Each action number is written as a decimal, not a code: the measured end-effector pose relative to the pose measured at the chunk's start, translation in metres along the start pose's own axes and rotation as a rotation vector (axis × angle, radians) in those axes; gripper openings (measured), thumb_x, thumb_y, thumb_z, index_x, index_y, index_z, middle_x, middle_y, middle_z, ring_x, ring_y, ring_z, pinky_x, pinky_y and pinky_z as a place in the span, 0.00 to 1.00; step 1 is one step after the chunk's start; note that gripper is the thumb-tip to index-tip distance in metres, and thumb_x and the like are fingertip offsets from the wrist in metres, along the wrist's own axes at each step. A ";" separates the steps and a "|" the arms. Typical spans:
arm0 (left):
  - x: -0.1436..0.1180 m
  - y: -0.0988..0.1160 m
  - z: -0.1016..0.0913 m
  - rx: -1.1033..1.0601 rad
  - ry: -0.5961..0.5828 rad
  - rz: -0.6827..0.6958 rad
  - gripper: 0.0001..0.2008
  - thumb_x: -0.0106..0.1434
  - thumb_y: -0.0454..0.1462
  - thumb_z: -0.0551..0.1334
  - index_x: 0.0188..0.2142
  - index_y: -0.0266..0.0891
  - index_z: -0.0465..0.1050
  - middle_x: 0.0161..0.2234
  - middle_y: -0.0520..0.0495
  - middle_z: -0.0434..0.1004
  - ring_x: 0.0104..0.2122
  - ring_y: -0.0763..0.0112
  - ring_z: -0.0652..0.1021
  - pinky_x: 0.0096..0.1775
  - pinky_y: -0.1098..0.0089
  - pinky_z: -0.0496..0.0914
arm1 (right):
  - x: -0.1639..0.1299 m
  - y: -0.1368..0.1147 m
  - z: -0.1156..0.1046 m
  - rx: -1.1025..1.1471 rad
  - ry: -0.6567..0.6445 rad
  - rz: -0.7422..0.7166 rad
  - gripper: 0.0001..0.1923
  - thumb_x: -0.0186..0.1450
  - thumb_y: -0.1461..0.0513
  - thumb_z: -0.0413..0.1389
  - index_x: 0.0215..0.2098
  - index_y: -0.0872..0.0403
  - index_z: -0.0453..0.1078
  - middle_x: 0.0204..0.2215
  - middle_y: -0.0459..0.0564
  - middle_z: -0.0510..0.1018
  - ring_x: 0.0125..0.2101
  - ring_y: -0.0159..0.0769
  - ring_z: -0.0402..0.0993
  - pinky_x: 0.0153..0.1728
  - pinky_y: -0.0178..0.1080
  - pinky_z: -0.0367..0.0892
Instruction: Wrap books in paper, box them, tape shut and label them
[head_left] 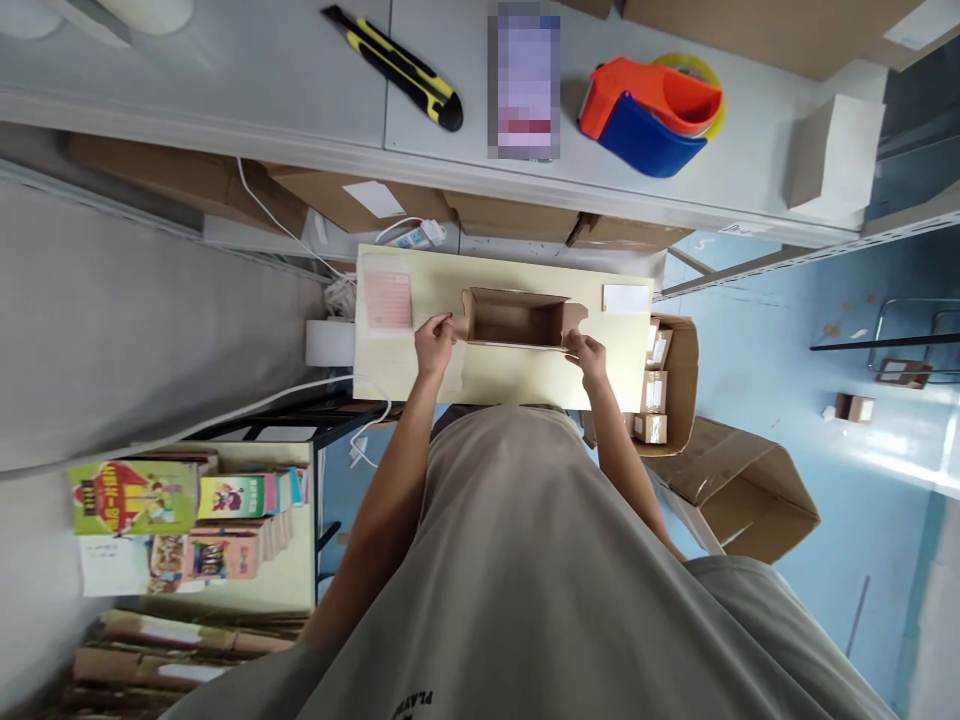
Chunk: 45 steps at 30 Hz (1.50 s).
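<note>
A small open cardboard box (516, 317) lies on a pale yellow table (495, 375) below me. My left hand (434, 343) pinches the box's left end flap. My right hand (587, 355) grips the flap at its right end. The inside of the box looks empty. A pink sheet (388, 299) lies on the table to the left of the box, and a white label (625, 298) lies to its right.
A grey shelf (300, 90) above holds a yellow-black utility knife (397, 66), an orange-blue tape dispenser (649, 112) and a small white box (834, 152). An open carton of small boxes (670, 385) stands right of the table. Books (180, 510) are stacked lower left. More cardboard (742, 490) lies on the blue floor.
</note>
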<state>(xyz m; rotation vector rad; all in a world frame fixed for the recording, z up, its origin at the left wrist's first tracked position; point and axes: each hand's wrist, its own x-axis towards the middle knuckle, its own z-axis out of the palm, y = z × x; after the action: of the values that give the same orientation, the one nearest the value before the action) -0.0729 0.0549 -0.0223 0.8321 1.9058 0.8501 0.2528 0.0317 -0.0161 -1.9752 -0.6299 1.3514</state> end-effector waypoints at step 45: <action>0.162 -0.129 -0.124 0.330 -0.058 0.118 0.25 0.62 0.28 0.68 0.60 0.36 0.77 0.61 0.29 0.76 0.66 0.42 0.77 0.74 0.43 0.69 | -0.076 -0.059 0.320 -1.058 -0.265 -0.917 0.20 0.86 0.62 0.49 0.66 0.57 0.78 0.63 0.67 0.84 0.65 0.57 0.77 0.66 0.56 0.69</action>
<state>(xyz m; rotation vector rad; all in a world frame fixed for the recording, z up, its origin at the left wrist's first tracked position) -0.2760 0.0858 -0.1485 1.1639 1.9898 0.5783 -0.0747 0.0967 -0.0056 -1.7023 -2.3760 0.6851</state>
